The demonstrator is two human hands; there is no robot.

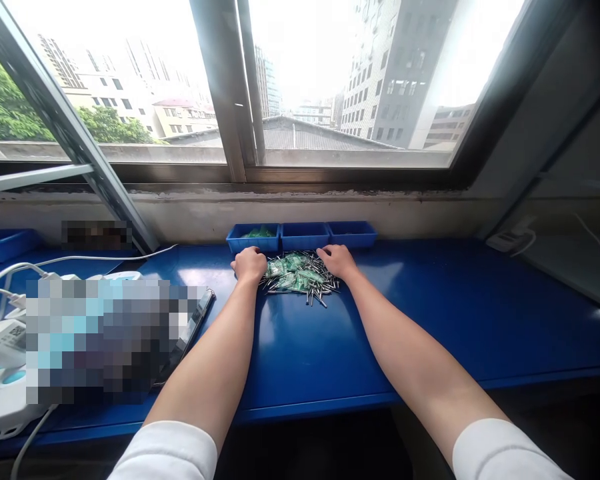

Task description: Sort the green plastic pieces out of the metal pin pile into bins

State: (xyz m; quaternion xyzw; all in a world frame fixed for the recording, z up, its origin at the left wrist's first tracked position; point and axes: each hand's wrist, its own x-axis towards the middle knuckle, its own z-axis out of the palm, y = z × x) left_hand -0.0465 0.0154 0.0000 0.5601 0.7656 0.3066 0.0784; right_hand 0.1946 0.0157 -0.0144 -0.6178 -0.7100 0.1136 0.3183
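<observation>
A loose pile of thin metal pins (317, 287) lies on the blue table, with green-tinted plastic packets (295, 270) on and among them. At the pile's left edge is my left hand (251, 264), its fingers curled; what they hold, if anything, is hidden. My right hand (338, 261) rests at the upper right edge of the pile, fingers bent towards the pins, and I cannot make out anything between them. Just behind stand three blue bins in a row: the left bin (233, 241) has green packets in it, beside the middle bin (305, 241) and the right bin (363, 238).
At the left of the blue table (310, 380) are a blurred patch, a dark flat device (197, 319) and a white power strip (5, 393) with cables. Another blue tray (7, 245) sits at the far left. A metal frame (87, 150) slants before the window.
</observation>
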